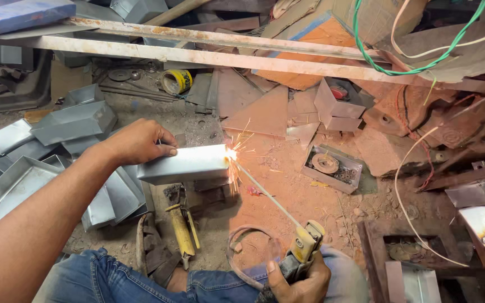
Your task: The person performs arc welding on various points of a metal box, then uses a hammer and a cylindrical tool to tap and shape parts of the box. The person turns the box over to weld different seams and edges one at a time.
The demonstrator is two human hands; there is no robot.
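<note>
My left hand [138, 141] rests on top of a folded sheet-metal box [189, 163] and holds it down at its left end. My right hand [301, 280] grips a welding electrode holder [304, 247] with a yellow jaw near the bottom edge. A thin welding rod [268, 193] runs from the holder up and left to the box's right end, where a bright arc [231, 154] throws orange sparks. My knees in blue jeans [113, 280] show at the bottom.
Several more sheet-metal boxes [74, 120] lie piled at the left. A yellow-handled tool [182, 230] lies below the box. A small tray with discs [332, 167] sits right of the arc. Rusty angle bars [209, 56], cardboard, green and white cables [422, 67] crowd the back.
</note>
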